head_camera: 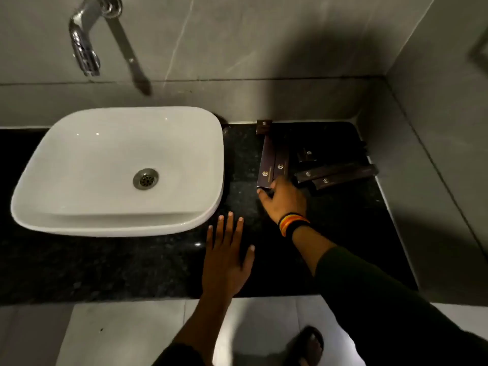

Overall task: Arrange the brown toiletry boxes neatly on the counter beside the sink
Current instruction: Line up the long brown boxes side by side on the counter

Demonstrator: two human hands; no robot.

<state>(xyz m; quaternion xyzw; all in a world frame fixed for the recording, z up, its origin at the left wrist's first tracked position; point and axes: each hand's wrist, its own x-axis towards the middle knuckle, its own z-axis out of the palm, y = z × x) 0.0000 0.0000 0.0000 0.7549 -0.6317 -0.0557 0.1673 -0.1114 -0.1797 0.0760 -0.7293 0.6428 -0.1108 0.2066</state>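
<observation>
Two long brown toiletry boxes [273,161] lie side by side on the black granite counter [343,233], right of the white sink [118,170]. My right hand [284,200] grips their near ends, thumb on the left edge. Two more long brown boxes [336,175] lie crosswise to the right, touching each other. A small square box [264,127] stands against the back wall, and another small dark box [307,154] sits between the groups. My left hand [227,257] rests flat on the counter, fingers spread, holding nothing.
A chrome tap [84,40] juts from the grey tiled wall above the sink. A tiled side wall [435,154] closes off the counter on the right. The counter's front edge runs below my left hand, with the floor and a sandalled foot [309,344] beneath.
</observation>
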